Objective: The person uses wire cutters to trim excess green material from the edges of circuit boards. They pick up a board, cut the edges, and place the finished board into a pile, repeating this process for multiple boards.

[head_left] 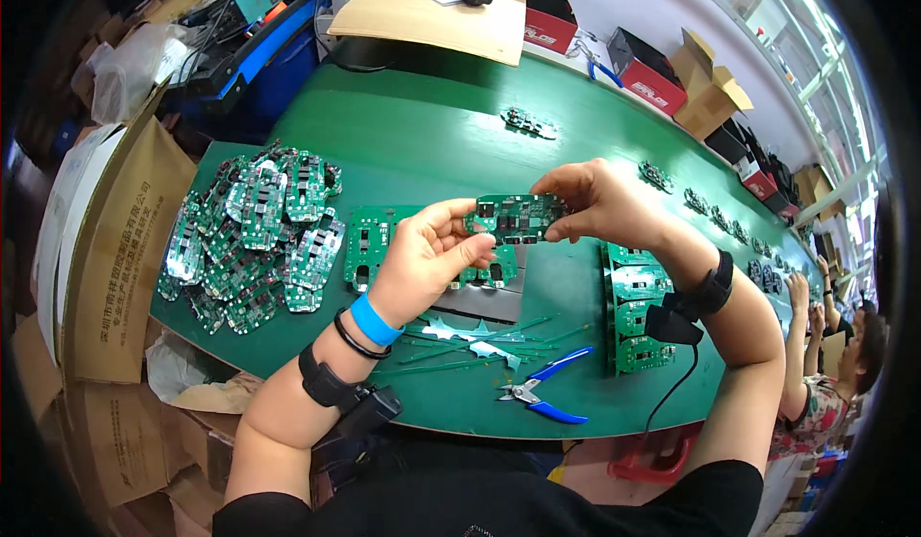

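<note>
Between my two hands a small green circuit board (pixel 523 216) is held up over the table. My left hand (pixel 436 244) pinches its left end, and my right hand (pixel 600 203) grips the right end between thumb and fingers. Under my left hand lies a larger board panel (pixel 368 235), partly hidden by the hand. A heap of separated circuit boards (pixel 254 235) is piled at the left. Blue-handled cutters (pixel 537 390) lie near the front edge, jaws toward the left. Beside them are thin green board offcuts (pixel 470 342). Below my right hand stands a stack of board panels (pixel 638 307).
The green table (pixel 422 105) runs away to the far right, with small clusters of boards (pixel 528 123) along it. Red and black boxes (pixel 648 69) line the back edge. A large cardboard box (pixel 115 249) stands at the left. Another person (pixel 835 383) sits at the right.
</note>
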Motion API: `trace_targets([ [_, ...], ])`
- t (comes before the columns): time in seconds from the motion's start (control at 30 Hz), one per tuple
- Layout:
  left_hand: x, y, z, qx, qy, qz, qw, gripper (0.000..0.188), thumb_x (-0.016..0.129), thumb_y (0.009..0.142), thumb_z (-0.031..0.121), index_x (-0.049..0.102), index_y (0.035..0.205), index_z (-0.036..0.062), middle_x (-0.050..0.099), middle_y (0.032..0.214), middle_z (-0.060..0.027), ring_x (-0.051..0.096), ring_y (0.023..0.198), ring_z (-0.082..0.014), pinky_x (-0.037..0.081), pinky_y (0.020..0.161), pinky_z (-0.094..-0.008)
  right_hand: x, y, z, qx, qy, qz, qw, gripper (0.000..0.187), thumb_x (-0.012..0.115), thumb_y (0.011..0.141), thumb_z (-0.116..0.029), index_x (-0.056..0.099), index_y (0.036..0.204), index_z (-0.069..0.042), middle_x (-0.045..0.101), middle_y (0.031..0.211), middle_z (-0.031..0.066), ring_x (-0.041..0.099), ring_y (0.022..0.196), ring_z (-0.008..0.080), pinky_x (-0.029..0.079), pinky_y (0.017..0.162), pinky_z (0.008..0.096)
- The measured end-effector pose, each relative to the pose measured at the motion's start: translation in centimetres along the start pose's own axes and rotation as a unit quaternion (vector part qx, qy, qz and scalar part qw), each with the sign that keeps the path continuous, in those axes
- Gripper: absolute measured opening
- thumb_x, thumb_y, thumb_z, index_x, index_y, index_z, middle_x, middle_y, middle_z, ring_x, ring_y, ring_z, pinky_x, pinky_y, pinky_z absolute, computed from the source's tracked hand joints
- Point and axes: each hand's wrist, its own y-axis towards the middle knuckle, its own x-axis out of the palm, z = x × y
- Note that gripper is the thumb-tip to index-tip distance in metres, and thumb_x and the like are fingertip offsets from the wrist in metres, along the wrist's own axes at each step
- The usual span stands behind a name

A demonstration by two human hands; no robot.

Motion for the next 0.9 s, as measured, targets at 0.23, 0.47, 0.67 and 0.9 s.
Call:
trace_targets([
  [0.23, -0.2, 0.0, 0.4, 0.006, 0.001, 0.029, 1.0, 0.041, 0.066, 0.09, 0.0, 0.051, 0.128, -0.0095, 0.067, 0.095, -0.0121, 0.068, 0.083, -0.0146, 0.058, 0.075, -0.0272, 1.2, 0.0, 0.8, -0.012, 0.087, 0.029, 0.996, 0.029, 0.072, 0.087, -0.009, 0.065, 0.113, 0.001, 0.067, 0.08, 0.0001, 0.06, 0.07, 0.0051, 0.049, 0.06, 0.0222],
  [0.47, 0.0, 0.0, 0.2, 0.014, 0.003, 0.018, 1.0, 0.042, 0.066, 0.09, 0.0, 0.051, 0.129, -0.0097, 0.067, 0.095, -0.0131, 0.069, 0.081, -0.016, 0.059, 0.074, -0.0278, 1.7, -0.3, 1.3, -0.017, 0.079, 0.039, 0.996, 0.024, 0.071, 0.087, -0.008, 0.066, 0.108, 0.002, 0.068, 0.081, 0.0009, 0.06, 0.07, 0.0046, 0.048, 0.06, 0.0219],
  [0.67, 0.2, -0.2, 0.9, 0.027, 0.017, 0.057, 0.998, 0.044, 0.068, 0.091, 0.005, 0.051, 0.13, -0.0063, 0.067, 0.096, -0.0127, 0.069, 0.083, -0.0168, 0.059, 0.074, -0.0286, -0.1, 0.2, 1.5, -0.029, 0.07, 0.065, 0.995, 0.029, 0.072, 0.087, -0.01, 0.064, 0.113, 0.002, 0.069, 0.082, 0.0041, 0.062, 0.071, 0.0075, 0.052, 0.063, 0.0249],
  [0.9, -0.9, 0.0, 2.7, 0.114, 0.405, 0.053, 0.906, 0.032, 0.075, 0.083, 0.016, 0.067, 0.11, -0.0001, 0.066, 0.103, -0.0121, 0.063, 0.095, -0.0211, 0.053, 0.083, -0.0343, -14.4, -0.4, 11.9, 0.12, -0.022, 0.257, 0.959, 0.034, 0.071, 0.088, -0.01, 0.063, 0.119, 0.001, 0.068, 0.087, 0.0059, 0.064, 0.071, 0.0108, 0.054, 0.063, 0.0247],
])
